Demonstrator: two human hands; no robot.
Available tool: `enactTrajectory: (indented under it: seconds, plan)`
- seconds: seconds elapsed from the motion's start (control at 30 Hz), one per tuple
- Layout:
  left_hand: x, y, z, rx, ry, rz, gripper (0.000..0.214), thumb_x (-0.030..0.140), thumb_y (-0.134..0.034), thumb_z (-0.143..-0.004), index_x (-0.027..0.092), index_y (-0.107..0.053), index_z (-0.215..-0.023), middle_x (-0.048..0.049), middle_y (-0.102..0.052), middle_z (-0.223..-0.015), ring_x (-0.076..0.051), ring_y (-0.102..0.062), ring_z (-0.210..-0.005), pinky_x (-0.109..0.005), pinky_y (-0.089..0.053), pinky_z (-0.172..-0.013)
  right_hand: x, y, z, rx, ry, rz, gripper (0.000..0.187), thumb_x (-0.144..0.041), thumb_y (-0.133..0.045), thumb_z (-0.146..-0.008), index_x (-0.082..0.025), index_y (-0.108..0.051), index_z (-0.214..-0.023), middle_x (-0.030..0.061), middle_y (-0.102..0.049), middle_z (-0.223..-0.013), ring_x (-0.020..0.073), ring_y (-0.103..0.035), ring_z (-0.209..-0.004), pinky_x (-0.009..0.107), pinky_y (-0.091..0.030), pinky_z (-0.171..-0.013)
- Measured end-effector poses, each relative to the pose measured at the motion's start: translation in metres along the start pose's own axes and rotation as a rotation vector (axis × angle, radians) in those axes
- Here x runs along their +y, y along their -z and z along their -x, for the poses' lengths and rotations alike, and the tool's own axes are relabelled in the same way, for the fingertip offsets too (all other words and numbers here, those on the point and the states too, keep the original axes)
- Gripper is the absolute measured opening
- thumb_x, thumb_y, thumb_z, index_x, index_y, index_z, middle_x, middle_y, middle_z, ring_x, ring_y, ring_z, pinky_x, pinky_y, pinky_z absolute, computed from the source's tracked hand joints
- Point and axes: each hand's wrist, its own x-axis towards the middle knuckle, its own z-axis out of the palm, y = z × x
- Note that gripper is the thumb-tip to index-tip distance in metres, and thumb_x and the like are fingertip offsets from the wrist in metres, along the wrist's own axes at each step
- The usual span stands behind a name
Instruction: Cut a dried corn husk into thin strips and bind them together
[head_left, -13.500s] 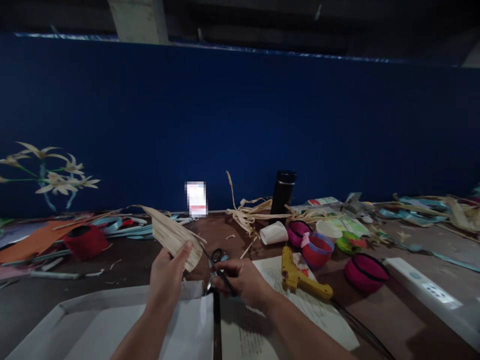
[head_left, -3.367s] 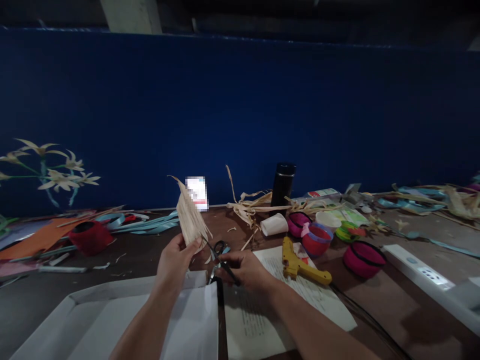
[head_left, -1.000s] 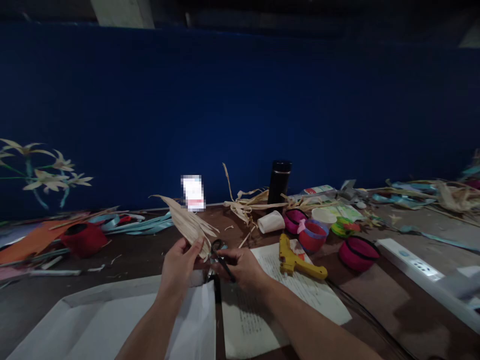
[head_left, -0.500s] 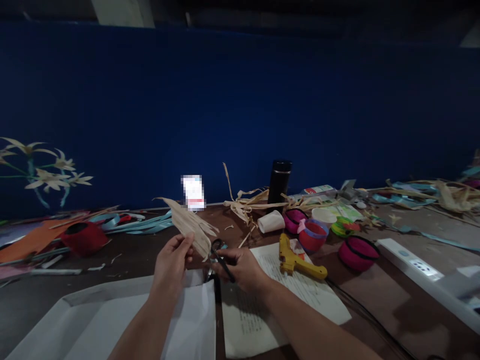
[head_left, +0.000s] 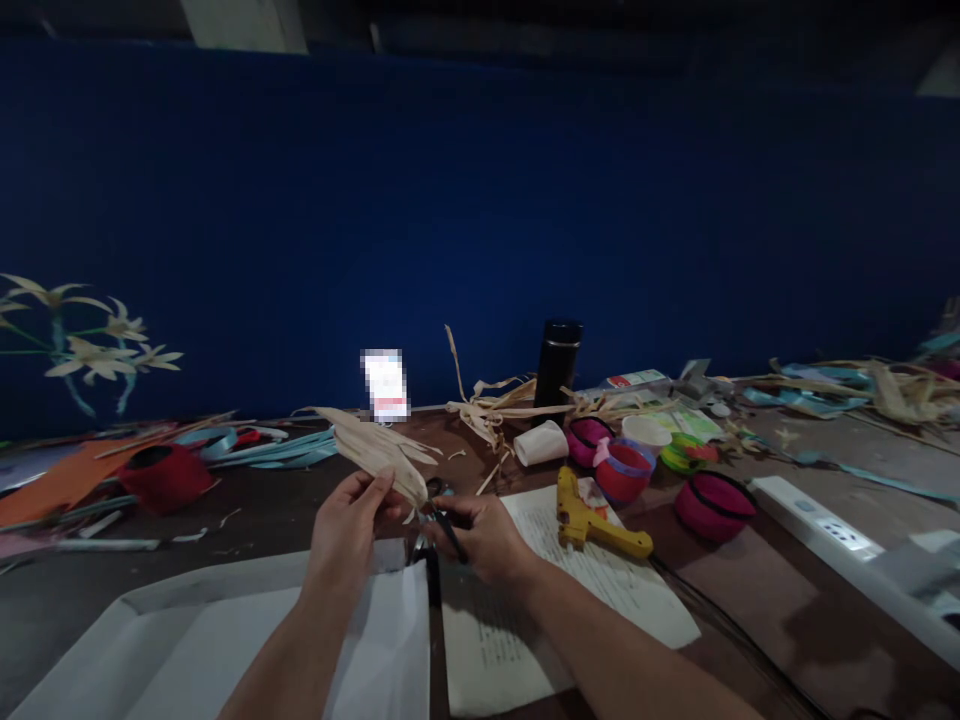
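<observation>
Pale, dry husk (head_left: 371, 447) is pinched between the left hand's (head_left: 346, 515) thumb and fingers above the brown table (head_left: 270, 522), its narrow tip pointing up and left. The right hand (head_left: 487, 535) grips dark-handled scissors (head_left: 449, 537) at the husk's lower end, left of a yellow glue gun (head_left: 592, 522); whether the blades touch the husk I cannot tell.

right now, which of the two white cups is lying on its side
The white cup just in front of the black bottle: it lies tipped over, whereas the other white cup, farther right, appears upright with its rim facing up.
</observation>
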Motion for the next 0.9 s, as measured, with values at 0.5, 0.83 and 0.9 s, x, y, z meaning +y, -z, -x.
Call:
enactTrajectory:
  seconds: [0.5, 0.83, 0.9]
  plan:
    - [-0.006, 0.0, -0.003, -0.044, 0.027, 0.017, 0.028, 0.032, -0.076, -0.056, 0.013, -0.058, -0.067, 0.0013, -0.061, -0.056, -0.008, -0.059, -0.051, -0.014, -0.048, -0.048, 0.0, 0.003, 0.001, -0.035, 0.023, 0.061, 0.028, -0.033, -0.072, -0.062, -0.01, -0.068, -0.077, -0.0048, -0.042, -0.049, 0.0043, -0.032, -0.043, 0.018, -0.023, -0.04]
    - [-0.004, -0.002, 0.0, -0.058, 0.042, 0.048, 0.025, 0.029, -0.076, -0.057, 0.013, -0.059, -0.067, 0.001, -0.062, -0.059, -0.009, -0.06, -0.055, -0.014, -0.049, -0.05, 0.005, 0.001, 0.001, -0.02, 0.087, 0.067, 0.022, -0.032, -0.07, -0.065, -0.011, -0.066, -0.072, -0.0048, -0.041, -0.051, 0.0039, -0.03, -0.044, 0.018, -0.022, -0.041]
    - [-0.004, -0.002, 0.001, -0.063, 0.046, 0.057, 0.026, 0.029, -0.077, -0.056, 0.013, -0.059, -0.067, 0.0009, -0.062, -0.059, -0.008, -0.06, -0.056, -0.013, -0.048, -0.05, 0.006, 0.002, 0.001, -0.022, 0.086, 0.071, 0.023, -0.032, -0.07, -0.065, -0.011, -0.066, -0.075, -0.0047, -0.042, -0.052, 0.0038, -0.03, -0.044, 0.018, -0.023, -0.041]
